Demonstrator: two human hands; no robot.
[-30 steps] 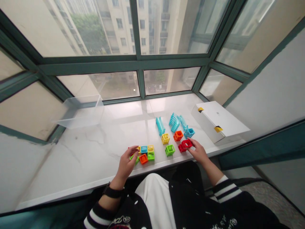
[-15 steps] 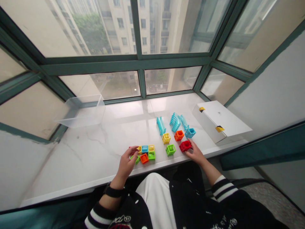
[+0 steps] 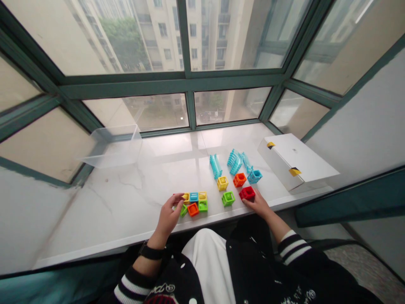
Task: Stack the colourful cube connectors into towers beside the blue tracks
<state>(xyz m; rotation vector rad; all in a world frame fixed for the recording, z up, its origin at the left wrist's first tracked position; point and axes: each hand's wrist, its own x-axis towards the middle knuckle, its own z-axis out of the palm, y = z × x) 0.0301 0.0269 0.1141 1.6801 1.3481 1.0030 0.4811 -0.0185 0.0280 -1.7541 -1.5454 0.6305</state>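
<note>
My left hand (image 3: 168, 214) curls round the left end of a small group of building blocks, its fingers hiding part of that end. In this group a yellow block, a blue block (image 3: 194, 197) and another yellow block (image 3: 202, 196) form a row. In front of them are a tilted green block (image 3: 183, 210), an orange block (image 3: 193, 209) and a second green block (image 3: 203, 206). My right hand (image 3: 260, 204) grips a red block (image 3: 247, 193) between thumb and fingers, at the counter. Left of it sits a separate green block (image 3: 228, 199).
Behind are a yellow block (image 3: 222, 183), an orange block (image 3: 239, 180), a blue block (image 3: 255, 176), a straight blue track piece (image 3: 215, 166) and a curved one (image 3: 234, 161). A clear plastic bin (image 3: 117, 154) stands left, a white box (image 3: 300, 162) right, on the marble counter (image 3: 104, 219) beneath windows.
My right thumb has come round the near side of the red block, which has turned slightly. My left hand stays at the block group. The view has shifted a little.
</note>
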